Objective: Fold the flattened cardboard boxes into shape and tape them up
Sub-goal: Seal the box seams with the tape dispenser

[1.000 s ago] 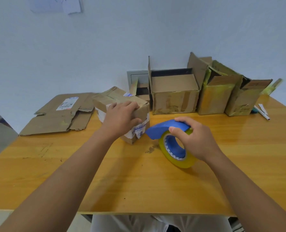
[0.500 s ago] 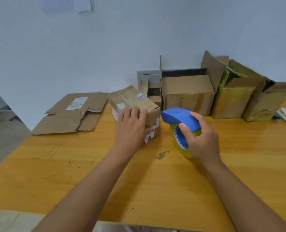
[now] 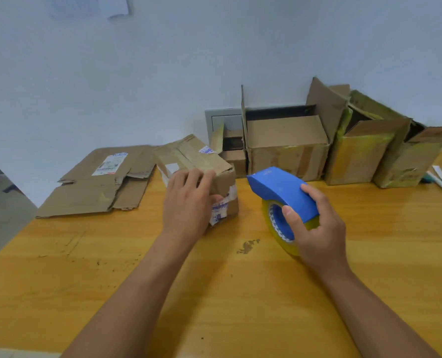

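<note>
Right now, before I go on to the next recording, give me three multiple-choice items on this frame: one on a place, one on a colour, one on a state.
1. Where does the flattened cardboard lie?
A. left of the small box
B. right of the tape dispenser
C. on the open boxes

2. What colour is the tape dispenser cover?
A. red
B. blue
C. white

3. What is the left hand doing?
A. hanging idle
B. lifting a pen
C. holding the small box

Answers: 1 A, it lies on the table left of the small box. 2 B, the cover above the yellow roll is blue, gripped by the right hand. 3 C, its fingers and thumb lie round the box's near corner.
</note>
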